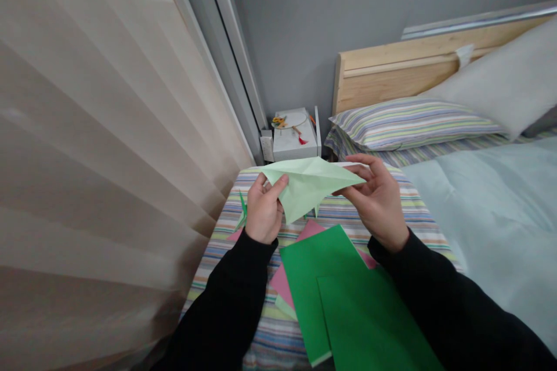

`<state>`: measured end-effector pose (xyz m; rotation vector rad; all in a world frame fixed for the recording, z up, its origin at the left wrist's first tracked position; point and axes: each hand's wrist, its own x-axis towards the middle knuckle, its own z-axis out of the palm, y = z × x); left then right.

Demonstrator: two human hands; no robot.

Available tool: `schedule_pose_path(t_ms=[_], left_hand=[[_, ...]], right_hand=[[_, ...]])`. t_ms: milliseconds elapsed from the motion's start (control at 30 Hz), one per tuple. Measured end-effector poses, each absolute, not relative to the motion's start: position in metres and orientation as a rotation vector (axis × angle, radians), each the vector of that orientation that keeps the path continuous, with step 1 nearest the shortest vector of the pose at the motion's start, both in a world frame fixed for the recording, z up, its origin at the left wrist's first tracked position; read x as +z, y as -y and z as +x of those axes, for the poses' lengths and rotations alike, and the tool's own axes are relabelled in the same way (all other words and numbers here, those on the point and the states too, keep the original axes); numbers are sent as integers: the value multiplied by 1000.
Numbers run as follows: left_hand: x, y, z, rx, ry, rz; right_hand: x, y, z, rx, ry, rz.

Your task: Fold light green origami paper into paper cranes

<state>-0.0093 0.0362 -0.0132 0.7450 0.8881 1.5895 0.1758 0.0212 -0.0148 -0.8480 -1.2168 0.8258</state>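
Note:
I hold a folded light-green paper (307, 182) in the air above a striped bedsheet (404, 208). My left hand (263, 211) pinches its left corner with closed fingers. My right hand (380, 200) grips its right tip between thumb and fingers. Under my arms lie dark green paper sheets (343, 295) on top of pink sheets (282, 281). A small green folded piece (242, 211) peeks out left of my left hand.
A beige curtain (100, 156) fills the left side. A striped pillow (409, 122), a grey pillow (505, 84) and a wooden headboard (391, 72) are at the back right. A white box (293, 136) with small colourful items sits by the wall.

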Motion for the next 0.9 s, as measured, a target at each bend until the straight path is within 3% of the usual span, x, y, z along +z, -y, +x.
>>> schedule_pose_path(t_ms=[233,367,900], left_hand=[[-15,-40,-11,1672,-894,727],[-15,-39,-10,1634,-901,732],[-17,-34,-10,1472,-851,835]], right_hand=[[-19,-19,180,342,1666,-877],[-18,-21,182,119,1581,-927],[-24,-25,181,266,1371,-860]])
